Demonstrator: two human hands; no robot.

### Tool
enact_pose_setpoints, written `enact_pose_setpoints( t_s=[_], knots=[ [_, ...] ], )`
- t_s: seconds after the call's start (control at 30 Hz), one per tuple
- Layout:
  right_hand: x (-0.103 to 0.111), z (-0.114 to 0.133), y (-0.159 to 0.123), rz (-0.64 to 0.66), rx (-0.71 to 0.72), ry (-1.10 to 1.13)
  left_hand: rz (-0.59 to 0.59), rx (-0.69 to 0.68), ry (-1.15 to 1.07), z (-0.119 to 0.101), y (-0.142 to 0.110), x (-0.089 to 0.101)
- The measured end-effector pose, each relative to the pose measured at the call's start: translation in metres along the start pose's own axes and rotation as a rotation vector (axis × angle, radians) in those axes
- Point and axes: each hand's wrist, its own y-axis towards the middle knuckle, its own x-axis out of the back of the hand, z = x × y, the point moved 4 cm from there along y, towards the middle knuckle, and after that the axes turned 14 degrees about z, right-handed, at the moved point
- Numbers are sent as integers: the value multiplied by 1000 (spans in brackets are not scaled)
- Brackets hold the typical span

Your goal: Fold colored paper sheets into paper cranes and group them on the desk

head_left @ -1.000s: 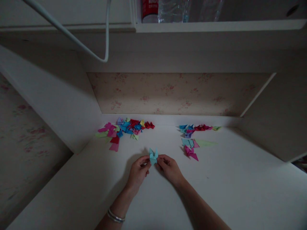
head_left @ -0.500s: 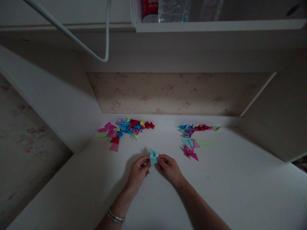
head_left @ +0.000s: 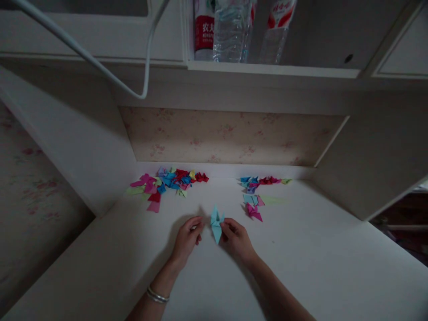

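A light turquoise folded-paper origami piece point(head_left: 216, 225), like a paper crane, is held above the white desk. It has upright points and a long pointed lower end. My right hand point(head_left: 236, 237) pinches its right edge between thumb and fingers. Just left of the paper, apart from it, is my left hand point(head_left: 187, 237), its fingers loosely curled with nothing in them and the thumb slightly away from the index finger. Silver bangles circle my left wrist.
A heap of colourful folded papers point(head_left: 174, 180) lies at the back left of the desk point(head_left: 214, 285). More folded pieces point(head_left: 256, 199) lie at the back right. Plastic bottles point(head_left: 230, 33) stand on the shelf above. A white bent tube point(head_left: 110, 73) hangs at upper left.
My left hand has let go of the turquoise origami and moved slightly left. The paper has turned in my right hand, its pointed end now downward. The view has tilted up and shifted right.
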Motion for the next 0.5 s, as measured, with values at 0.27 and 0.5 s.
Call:
enact_pose_setpoints(
  t_s=[0.27,0.5],
  knots=[
    [109,36,-65,-184,-95,-127,9,9,17,-1,-1,0],
    [202,29,-84,-367,-193,-259,4,-11,53,-1,-1,-1]
  ],
)
